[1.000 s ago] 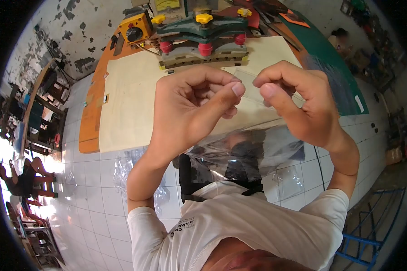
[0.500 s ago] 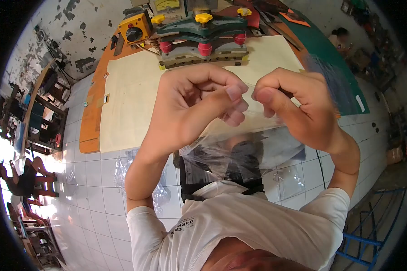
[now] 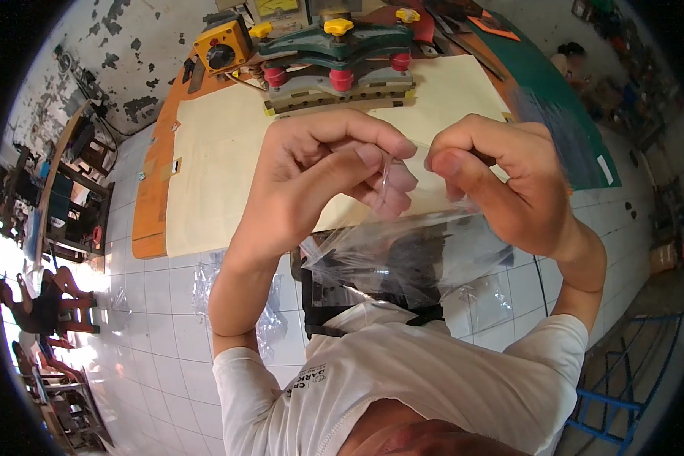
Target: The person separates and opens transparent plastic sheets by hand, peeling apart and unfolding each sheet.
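Evidently, in the head view, the left hand [image 3: 327,178] and right hand [image 3: 509,182] each have fingers clamped on clear plastic film [image 3: 372,258], which drapes below them, before the tabletop [image 3: 150,237].

The plastic film [image 3: 470,242] looks glossy, the paper sheet [image 3: 213,171] matt, the wooden tabletop [image 3: 150,216] smooth, the peeling wall [image 3: 150,53] rough.

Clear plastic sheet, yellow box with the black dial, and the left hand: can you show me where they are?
Clear plastic sheet [image 3: 414,254]: head view, on its wrinkled middle part.
Yellow box [image 3: 220,55]: head view, on its black dial.
Left hand [image 3: 304,186]: head view, near the thumb's base.
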Action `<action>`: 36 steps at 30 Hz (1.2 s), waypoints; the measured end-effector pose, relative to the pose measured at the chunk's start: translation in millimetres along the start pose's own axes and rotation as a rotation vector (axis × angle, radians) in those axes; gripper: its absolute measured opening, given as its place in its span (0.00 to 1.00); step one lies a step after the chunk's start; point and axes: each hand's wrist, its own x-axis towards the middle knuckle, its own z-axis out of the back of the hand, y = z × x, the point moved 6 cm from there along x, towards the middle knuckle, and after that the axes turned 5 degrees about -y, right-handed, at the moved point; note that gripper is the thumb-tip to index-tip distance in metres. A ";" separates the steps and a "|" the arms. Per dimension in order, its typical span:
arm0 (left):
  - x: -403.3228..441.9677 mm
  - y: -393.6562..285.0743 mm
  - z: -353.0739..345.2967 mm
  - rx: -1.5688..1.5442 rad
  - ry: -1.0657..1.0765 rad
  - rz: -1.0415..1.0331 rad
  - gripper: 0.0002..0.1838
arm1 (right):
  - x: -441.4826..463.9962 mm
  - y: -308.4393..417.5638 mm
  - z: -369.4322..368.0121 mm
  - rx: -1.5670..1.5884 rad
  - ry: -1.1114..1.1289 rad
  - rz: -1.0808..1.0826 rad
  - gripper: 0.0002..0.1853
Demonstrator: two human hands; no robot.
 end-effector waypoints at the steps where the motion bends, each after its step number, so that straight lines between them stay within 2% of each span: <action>1: 0.0 0.5 0.2 0.002 0.007 -0.001 0.15 | 0.3 -0.2 0.0 -0.009 -0.005 -0.005 0.10; 9: -6.6 4.6 0.3 0.172 -0.048 0.006 0.12 | 0.8 -2.5 1.0 -0.070 -0.038 -0.013 0.08; 11: -9.2 9.9 0.5 0.165 -0.059 0.024 0.11 | 3.1 -0.2 7.9 -0.213 -0.105 0.041 0.08; 12: -11.0 12.5 1.4 0.258 -0.082 -0.007 0.09 | 5.0 0.1 9.6 -0.213 -0.106 0.041 0.08; 14: -14.6 19.5 3.1 0.349 -0.101 -0.039 0.08 | 8.4 -3.3 22.1 -0.247 -0.234 -0.048 0.09; 21: -28.0 45.6 17.2 0.347 -0.224 -0.020 0.07 | 12.3 -5.4 43.5 -0.294 -0.294 -0.021 0.10; 24: -36.6 50.6 18.8 0.414 -0.250 -0.061 0.07 | 10.4 -5.5 56.4 -0.258 -0.356 -0.148 0.10; 26: -43.4 53.3 21.1 0.442 -0.272 -0.085 0.07 | 10.7 -2.6 72.8 -0.253 -0.451 -0.025 0.10; 28: -49.9 56.9 25.0 0.468 -0.306 -0.087 0.08 | 14.1 2.0 82.6 -0.267 -0.438 -0.091 0.10; 30: -55.8 57.4 26.3 0.488 -0.327 -0.124 0.08 | 16.8 22.8 85.2 -0.384 -0.594 -0.029 0.12; 32: -61.8 56.9 28.0 0.508 -0.348 -0.161 0.08 | 19.8 31.5 82.7 -0.381 -0.647 0.044 0.14; 36: -68.4 58.2 33.3 0.545 -0.366 -0.228 0.08 | 21.2 38.2 94.2 -0.397 -0.652 0.075 0.15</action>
